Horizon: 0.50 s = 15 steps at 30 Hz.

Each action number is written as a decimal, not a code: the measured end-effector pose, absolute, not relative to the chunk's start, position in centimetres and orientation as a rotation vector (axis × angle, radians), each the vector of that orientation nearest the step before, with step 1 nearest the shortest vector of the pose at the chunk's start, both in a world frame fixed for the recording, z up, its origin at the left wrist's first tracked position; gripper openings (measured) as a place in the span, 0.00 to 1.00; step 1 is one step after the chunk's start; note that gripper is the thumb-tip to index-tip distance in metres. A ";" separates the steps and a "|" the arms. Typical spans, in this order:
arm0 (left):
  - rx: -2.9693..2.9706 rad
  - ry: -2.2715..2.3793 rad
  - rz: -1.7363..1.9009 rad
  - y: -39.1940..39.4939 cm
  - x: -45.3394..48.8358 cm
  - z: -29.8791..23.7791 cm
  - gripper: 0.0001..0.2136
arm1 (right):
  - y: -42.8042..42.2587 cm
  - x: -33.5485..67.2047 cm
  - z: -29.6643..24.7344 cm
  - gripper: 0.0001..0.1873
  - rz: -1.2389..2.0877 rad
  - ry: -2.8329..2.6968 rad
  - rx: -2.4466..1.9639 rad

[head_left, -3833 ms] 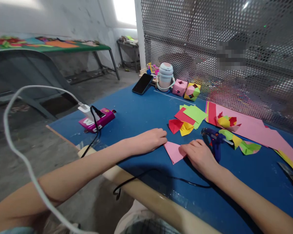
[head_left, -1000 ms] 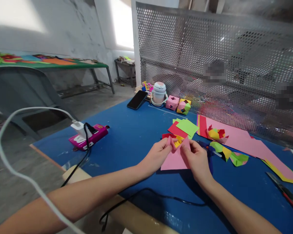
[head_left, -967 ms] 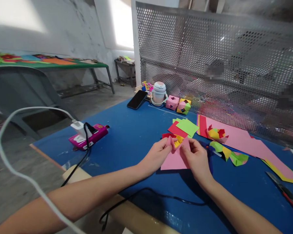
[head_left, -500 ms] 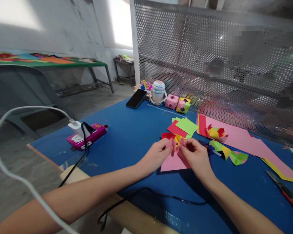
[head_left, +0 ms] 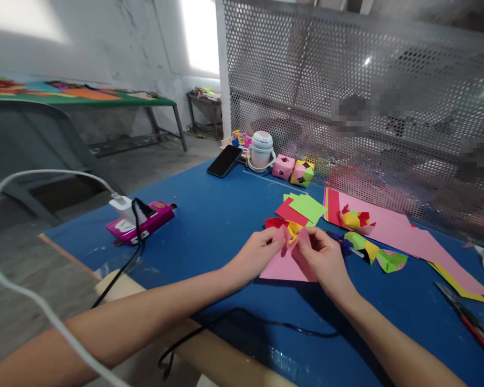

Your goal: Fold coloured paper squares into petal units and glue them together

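Observation:
Between my two hands is a folded paper piece (head_left: 293, 231) in pink, yellow and red, held above the blue table. My left hand (head_left: 262, 250) pinches its pink left edge with thumb and fingers. Its pink right edge is gripped by my right hand (head_left: 321, 252), fingers closed. Just below lies a flat pink paper sheet (head_left: 286, 269). Behind my hands are green paper squares (head_left: 307, 208) and a red paper square (head_left: 291, 212). A blue glue gun (head_left: 347, 247), partly hidden, rests right of my right hand, beside folded green and yellow paper pieces (head_left: 391, 260).
A paper flower (head_left: 355, 219) sits on pink sheets (head_left: 391, 220). Red-handled scissors or a cutter (head_left: 468, 317) lie at right. Two paper balls (head_left: 302, 173), a white jug (head_left: 261, 151) and a phone (head_left: 225, 161) stand at the back. A magenta power strip (head_left: 141, 223) and black cable (head_left: 282, 324) are nearer.
My hands keep their hold on the paper piece with only slight finger movement. The flat pink sheet shows a little more toward the left. The whole view has shifted slightly.

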<state>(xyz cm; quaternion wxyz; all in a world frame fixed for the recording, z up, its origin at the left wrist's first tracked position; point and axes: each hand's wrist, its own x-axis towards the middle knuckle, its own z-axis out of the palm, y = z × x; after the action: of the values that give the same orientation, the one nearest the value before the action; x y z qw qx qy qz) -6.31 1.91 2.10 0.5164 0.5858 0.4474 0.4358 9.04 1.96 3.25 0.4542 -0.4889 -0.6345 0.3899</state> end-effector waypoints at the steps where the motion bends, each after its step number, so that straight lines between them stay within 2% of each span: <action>1: 1.293 1.069 1.059 2.0 -6.3 2.2 0.11 | 2.0 9.1 3.2 0.07 0.970 -1.560 -1.220; 7: 0.853 0.863 1.115 2.3 -6.7 2.9 0.08 | 2.2 9.1 2.7 0.07 0.970 -1.526 -1.254; 12: 0.933 0.856 1.064 2.3 -6.8 2.7 0.13 | 2.4 8.9 1.8 0.13 1.166 -1.330 -1.185; 15: 1.020 0.946 1.052 2.4 -6.9 2.6 0.13 | 2.4 9.0 1.8 0.13 1.164 -1.392 -1.226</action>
<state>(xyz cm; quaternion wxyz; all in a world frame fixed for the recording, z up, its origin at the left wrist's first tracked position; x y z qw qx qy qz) -6.92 2.36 2.60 0.6432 0.4477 0.4151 0.4620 8.99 2.44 1.83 0.4579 -0.4975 -0.5652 0.4725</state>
